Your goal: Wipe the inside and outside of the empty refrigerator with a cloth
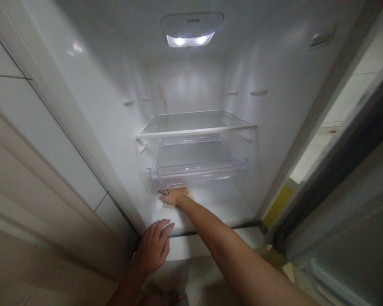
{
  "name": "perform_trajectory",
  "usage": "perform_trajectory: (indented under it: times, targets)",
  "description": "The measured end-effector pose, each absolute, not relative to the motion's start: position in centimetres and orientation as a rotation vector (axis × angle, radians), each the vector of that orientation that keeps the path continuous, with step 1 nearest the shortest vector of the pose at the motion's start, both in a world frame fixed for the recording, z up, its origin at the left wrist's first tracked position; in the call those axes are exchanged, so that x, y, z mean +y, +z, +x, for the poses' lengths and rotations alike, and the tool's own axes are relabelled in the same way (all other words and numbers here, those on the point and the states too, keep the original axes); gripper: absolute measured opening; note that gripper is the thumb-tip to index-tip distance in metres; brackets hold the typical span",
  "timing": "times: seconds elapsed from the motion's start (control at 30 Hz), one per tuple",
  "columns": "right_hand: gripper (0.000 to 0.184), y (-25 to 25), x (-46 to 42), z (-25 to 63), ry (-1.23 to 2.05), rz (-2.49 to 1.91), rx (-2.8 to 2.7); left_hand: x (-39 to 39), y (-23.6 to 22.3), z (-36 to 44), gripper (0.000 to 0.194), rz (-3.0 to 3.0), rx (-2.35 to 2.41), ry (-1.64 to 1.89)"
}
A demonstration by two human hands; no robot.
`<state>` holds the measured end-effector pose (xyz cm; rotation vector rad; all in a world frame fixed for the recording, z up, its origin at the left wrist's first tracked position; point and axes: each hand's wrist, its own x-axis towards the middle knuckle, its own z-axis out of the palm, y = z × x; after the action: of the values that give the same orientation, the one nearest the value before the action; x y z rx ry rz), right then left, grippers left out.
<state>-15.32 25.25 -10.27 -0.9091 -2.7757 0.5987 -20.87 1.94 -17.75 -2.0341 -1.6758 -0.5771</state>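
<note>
My right hand (175,196) reaches deep into the fridge, low under the clear drawer (198,173). It presses a light brown patterned cloth (169,205) against the white fridge floor (217,204). The drawer front and the hand itself cover part of the cloth, and the fingers show only in part. Near the front left corner of the fridge, my left hand (155,246) is at the bottom edge, holding nothing, with its fingers stretched and somewhat apart.
Above the drawer sits a glass shelf (194,123) with a white front rim. A lit lamp (191,40) is on the ceiling of the fridge. At the right stands the open door (351,204) with its dark seal, and a tiled wall (51,114) runs along the left.
</note>
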Motion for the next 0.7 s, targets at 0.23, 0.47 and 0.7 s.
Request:
perform_trajectory:
  times: [0.23, 0.47, 0.7]
  targets:
    - [0.046, -9.6, 21.3, -10.6, 0.504, -0.688, -2.868, 2.0, -17.9, -21.1, 0.052, -1.994, -1.574, -0.537]
    - [0.05, -9.3, 21.4, -5.0, 0.472, -0.732, -2.877, 2.3, -18.6, -21.7, 0.052, -1.993, -1.52, -0.511]
    - [0.052, -8.2, 27.2, 0.3, 0.321, -1.224, -2.651, 2.2, -18.2, -21.7, 0.051, -2.003, -1.487, -0.523]
